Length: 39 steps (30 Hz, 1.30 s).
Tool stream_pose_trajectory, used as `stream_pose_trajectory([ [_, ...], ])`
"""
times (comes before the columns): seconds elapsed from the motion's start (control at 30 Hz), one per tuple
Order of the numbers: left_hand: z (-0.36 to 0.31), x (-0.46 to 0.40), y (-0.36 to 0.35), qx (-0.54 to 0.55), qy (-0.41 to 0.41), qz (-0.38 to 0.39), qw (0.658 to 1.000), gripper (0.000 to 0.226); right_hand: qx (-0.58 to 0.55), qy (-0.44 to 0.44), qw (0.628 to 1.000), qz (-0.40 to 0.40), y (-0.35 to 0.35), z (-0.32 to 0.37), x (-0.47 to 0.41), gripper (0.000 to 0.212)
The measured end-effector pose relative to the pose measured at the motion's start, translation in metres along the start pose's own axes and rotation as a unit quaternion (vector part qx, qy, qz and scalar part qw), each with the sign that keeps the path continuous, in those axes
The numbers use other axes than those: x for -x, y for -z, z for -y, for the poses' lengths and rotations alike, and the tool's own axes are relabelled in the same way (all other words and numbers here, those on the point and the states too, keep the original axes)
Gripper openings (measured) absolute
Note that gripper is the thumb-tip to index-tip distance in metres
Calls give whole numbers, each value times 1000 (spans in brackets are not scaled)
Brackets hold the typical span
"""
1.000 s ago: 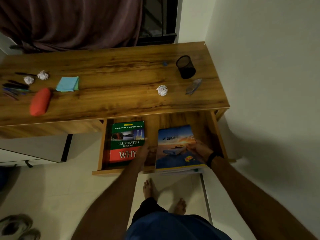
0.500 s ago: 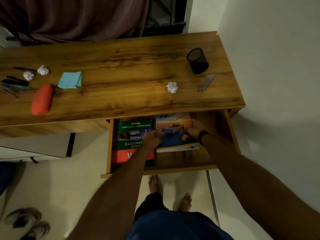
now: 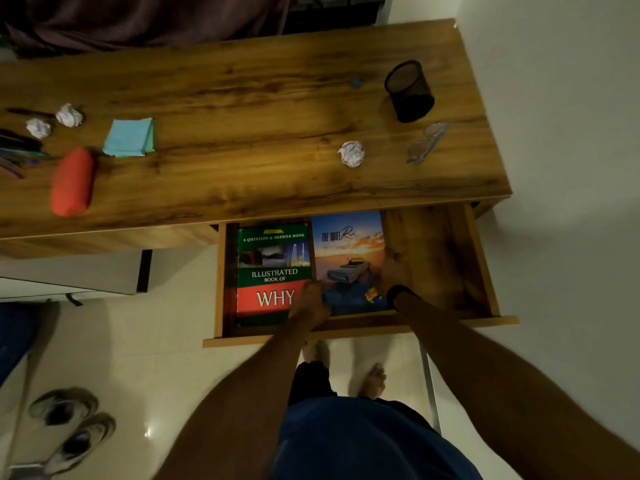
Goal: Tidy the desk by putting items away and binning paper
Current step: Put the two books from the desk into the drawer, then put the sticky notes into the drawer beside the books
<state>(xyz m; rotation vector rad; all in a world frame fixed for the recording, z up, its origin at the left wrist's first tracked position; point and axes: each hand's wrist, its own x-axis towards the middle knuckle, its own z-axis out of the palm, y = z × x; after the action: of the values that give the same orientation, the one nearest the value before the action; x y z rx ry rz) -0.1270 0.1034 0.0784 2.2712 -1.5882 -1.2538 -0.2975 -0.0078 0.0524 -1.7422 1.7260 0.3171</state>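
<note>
The desk (image 3: 242,81) has its drawer (image 3: 479,271) pulled out. Inside, a green and red "WHY" book (image 3: 273,258) lies at the left. A blue book with a sunset cover (image 3: 349,244) lies flat beside it, touching it. My left hand (image 3: 310,303) holds the blue book's near left corner. At the book's right edge, my right hand (image 3: 393,270) grips it. On the desktop, one crumpled paper ball (image 3: 351,153) sits near the front right and two more (image 3: 69,115) (image 3: 38,128) at the far left.
A black mesh pen cup (image 3: 410,91) and glasses (image 3: 426,142) are at the desk's right end. A red case (image 3: 72,181), a blue pad (image 3: 129,137) and pens (image 3: 17,150) lie at the left. Shoes (image 3: 69,424) are on the floor. A wall runs along the right.
The blue book went from resting on the drawer's front edge to lying flat inside, pushed left against the green book. Both hands moved with it.
</note>
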Motion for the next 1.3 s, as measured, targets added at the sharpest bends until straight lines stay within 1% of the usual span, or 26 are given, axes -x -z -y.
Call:
stream_pose_trajectory([
  [0.07,0,4,-5,-34,-7,-14,999,53,42,-1,998,-46,-11,-7,-12,47],
  [0.13,0,7,-8,-55,-25,-22,998,63,51,16,998,-34,-14,-5,-7,42],
  [0.2,10,2,-15,-53,-39,-16,998,70,127,82,988,-25,-17,-7,7,51],
  [0.23,22,-5,-24,-45,-41,-15,998,72,152,94,984,-11,-16,-7,12,57],
  [0.3,19,0,-20,-42,-32,6,999,72,170,124,978,9,-14,-10,17,56],
  [0.33,9,9,-12,-41,-28,21,999,69,172,140,975,8,-15,-12,16,54],
  [0.4,-2,18,-8,-45,-35,37,998,61,167,141,976,20,-12,-14,19,50],
  [0.5,-4,23,-6,-32,-22,43,998,63,169,120,977,45,-15,-15,24,52],
  [0.53,-5,24,-6,-23,-28,38,999,60,174,124,976,43,-14,-14,24,47],
  [0.57,-6,24,-3,-26,-32,40,998,58,156,115,979,58,-13,-13,22,37],
  [0.6,-7,24,2,-32,-26,47,998,56,147,127,979,65,-10,-10,19,25],
  [0.63,-8,25,8,-32,-21,47,998,55,108,127,981,94,-5,-2,22,17],
  [0.67,-8,25,14,-31,-16,43,998,54,116,146,975,119,2,6,22,21],
  [0.7,-8,25,20,-36,-12,37,999,53,120,188,970,100,6,11,22,25],
  [0.73,-3,22,25,-31,-6,35,999,52,76,183,975,104,0,10,13,21],
  [0.77,-1,23,32,-33,-2,37,999,52,73,164,978,103,-3,10,12,16],
  [0.8,0,23,41,-31,-4,39,999,52,117,166,974,96,0,9,10,39],
  [0.83,3,23,47,-38,-9,36,999,54,102,114,982,115,-4,9,8,64],
  [0.87,6,21,54,-39,-13,28,999,57,75,69,989,110,-2,18,19,75],
  [0.9,10,20,61,-45,-13,15,999,63,67,76,992,76,1,30,25,77],
  [0.97,19,15,81,-41,-17,-15,999,67,31,151,987,44,15,69,48,80],
  [1.03,31,7,106,-26,-39,-40,998,61,0,213,977,33,18,109,51,76],
  [1.07,37,3,121,-25,-44,-49,998,61,4,233,972,37,20,131,51,73],
  [1.13,51,-4,153,-38,-52,-64,996,70,6,268,963,40,24,173,51,68],
  [1.2,67,-6,186,-61,-65,-89,992,73,-18,278,960,27,27,209,49,64],
  [1.3,90,-8,227,-66,-76,-111,989,67,-8,280,960,2,34,254,45,69],
])
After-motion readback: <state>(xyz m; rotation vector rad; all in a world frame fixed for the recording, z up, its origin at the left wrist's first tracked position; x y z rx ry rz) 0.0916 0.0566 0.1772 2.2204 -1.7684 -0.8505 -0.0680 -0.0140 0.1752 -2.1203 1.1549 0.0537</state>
